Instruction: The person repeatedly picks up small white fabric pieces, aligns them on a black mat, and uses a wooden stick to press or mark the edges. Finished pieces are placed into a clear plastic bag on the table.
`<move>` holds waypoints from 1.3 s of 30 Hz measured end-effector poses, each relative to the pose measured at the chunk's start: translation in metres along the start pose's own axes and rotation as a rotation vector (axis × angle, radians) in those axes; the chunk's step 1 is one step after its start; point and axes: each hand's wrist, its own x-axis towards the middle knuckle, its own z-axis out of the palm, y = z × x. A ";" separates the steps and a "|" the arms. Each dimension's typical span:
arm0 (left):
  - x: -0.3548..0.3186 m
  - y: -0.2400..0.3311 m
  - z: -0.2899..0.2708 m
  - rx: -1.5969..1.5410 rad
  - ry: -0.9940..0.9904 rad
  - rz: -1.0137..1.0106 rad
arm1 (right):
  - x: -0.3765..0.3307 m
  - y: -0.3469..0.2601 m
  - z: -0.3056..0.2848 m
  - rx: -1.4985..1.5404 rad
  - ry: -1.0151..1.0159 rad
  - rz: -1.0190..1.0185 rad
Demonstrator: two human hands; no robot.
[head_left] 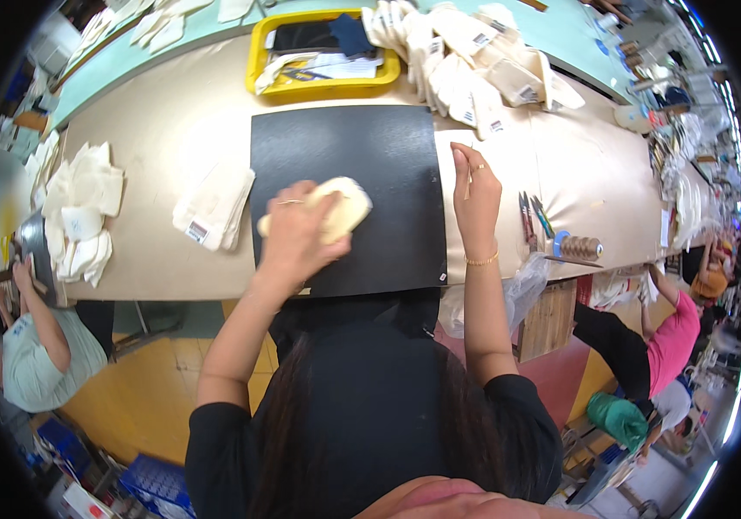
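Note:
My left hand [298, 232] is closed on a cream cloth piece [346, 212], rounded at its far end, above a black mat [370, 147]. Just past the mat's right edge, my right hand [477, 195] is raised with its fingers pinched together. Something thin and pale shows at those fingers, too small to name. Left of the mat lies a small stack of flat cream cloth pieces [214, 208] with a printed label on the top one. To the right of my right hand are two pairs of thread snips [527, 218] and a brown thread spool [582, 248].
A yellow tray [327, 89] with dark cloth and papers stands behind the mat. Heaped cream pieces [465, 69] lie at the back right, more cream pieces [85, 208] at the left. A clear plastic bag [526, 285] hangs at the front edge. Co-workers sit on both sides.

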 end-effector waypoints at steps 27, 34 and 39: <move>-0.003 -0.016 -0.055 -0.189 0.179 -0.241 | -0.021 0.028 -0.016 0.279 0.109 0.325; 0.005 0.001 -0.015 -0.105 0.031 -0.149 | -0.071 -0.042 -0.020 0.253 -0.230 0.269; -0.010 0.018 0.007 -0.008 0.010 -0.028 | -0.045 -0.008 -0.003 0.225 -0.160 0.073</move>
